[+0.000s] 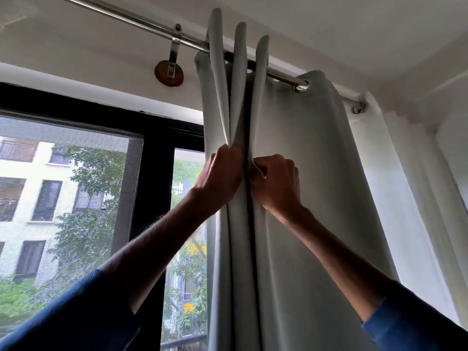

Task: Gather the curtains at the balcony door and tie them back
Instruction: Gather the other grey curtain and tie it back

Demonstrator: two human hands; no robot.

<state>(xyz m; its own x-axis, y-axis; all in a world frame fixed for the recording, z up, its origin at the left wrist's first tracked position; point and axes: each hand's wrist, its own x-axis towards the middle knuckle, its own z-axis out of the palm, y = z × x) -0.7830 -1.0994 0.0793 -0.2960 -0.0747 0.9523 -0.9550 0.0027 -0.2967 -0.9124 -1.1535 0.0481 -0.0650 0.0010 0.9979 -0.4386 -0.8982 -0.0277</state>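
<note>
Gathering curtain [298,153] pleats.
Clamping folds with left hand [219,179], seemingly pinching one with right hand [276,182]; stack evenly before tying.

A pale grey curtain [291,173] hung from a metal rod [141,22], its left part bunched into three upright folds above the rod; the left hand [219,177] gripped those folds from the left, fingers curled into the cloth; the right hand [276,182] pinched a fold just beside it, knuckles toward the camera; both forearms rose from blue sleeves [76,315]; a dark-framed balcony door [152,198] showed trees and a building beyond; a bracket [173,59] held the rod to the wall.
</note>
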